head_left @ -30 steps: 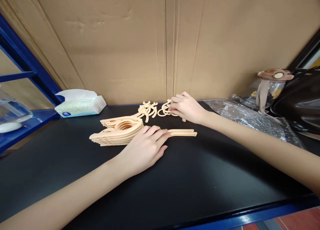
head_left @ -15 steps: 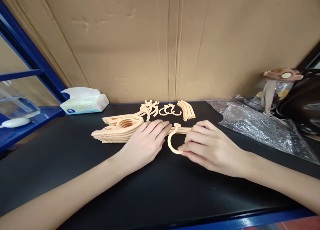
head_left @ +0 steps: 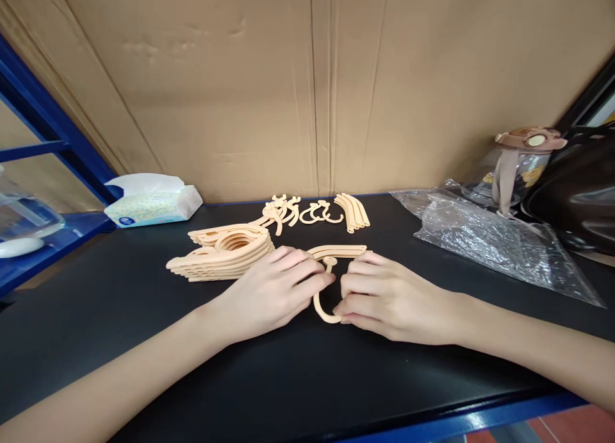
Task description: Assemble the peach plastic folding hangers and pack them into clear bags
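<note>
A cream plastic hanger hook (head_left: pixel 319 307) stands between my hands, its flat round end up and its curve down. The thumb and fingers of my right hand (head_left: pixel 391 295) pinch the hook's curved tip. My left hand (head_left: pixel 273 292) has its fingers bent round the hook's upper stem, just below the round end; its thumb is mostly hidden. Right behind the hands lie curved cream hanger arms (head_left: pixel 339 250), partly covered by the fingers. To the left of my left hand is a stack of cream hangers (head_left: pixel 225 257).
At the back lie loose hooks (head_left: pixel 319 212), a jumbled hook pile (head_left: pixel 281 210) and a bundle of hanger arms (head_left: pixel 353 212). A tissue pack (head_left: pixel 154 202) stands back left. Right are a clear plastic bag (head_left: pixel 500 244) and a bottle (head_left: pixel 521 164). Cardboard (head_left: pixel 230 97) closes off the back.
The hook has come down toward me, away from the hanger arms. My left fingers have closed onto its stem, while the right hand keeps its pinch. The view has shifted slightly.
</note>
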`<state>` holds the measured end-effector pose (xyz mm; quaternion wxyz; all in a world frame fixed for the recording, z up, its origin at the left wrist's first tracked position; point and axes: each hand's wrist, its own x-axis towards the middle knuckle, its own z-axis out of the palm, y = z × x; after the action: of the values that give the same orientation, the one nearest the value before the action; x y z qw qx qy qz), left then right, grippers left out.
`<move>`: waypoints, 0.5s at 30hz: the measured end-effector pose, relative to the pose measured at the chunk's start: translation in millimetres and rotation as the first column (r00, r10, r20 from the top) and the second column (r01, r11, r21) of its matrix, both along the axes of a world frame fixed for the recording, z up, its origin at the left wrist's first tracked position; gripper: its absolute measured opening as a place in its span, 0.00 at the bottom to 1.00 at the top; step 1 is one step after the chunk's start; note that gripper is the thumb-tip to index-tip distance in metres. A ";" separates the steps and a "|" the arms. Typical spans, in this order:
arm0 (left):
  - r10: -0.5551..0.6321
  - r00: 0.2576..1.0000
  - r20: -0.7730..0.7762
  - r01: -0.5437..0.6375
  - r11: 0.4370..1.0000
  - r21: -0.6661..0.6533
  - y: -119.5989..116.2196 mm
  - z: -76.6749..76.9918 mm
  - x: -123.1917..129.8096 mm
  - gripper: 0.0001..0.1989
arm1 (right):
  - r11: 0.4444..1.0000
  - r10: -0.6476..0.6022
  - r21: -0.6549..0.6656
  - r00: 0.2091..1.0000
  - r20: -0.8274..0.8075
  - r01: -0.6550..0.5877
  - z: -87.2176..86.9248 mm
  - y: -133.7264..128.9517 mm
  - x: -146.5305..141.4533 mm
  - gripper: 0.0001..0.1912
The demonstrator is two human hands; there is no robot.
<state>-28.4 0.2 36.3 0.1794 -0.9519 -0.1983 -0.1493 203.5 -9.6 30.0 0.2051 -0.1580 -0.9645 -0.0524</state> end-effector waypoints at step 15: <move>-0.039 0.999 -0.006 0.038 0.988 -0.148 2.6 -3.7 1.3 0.13 | 0.967 -0.025 -0.253 0.997 0.075 0.043 -1.2 6.8 5.4 0.03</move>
<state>-27.2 2.8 32.6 0.1064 -0.9669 -0.1895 -0.1336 208.9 -2.8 28.9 0.1478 -0.1977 -0.9670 0.0625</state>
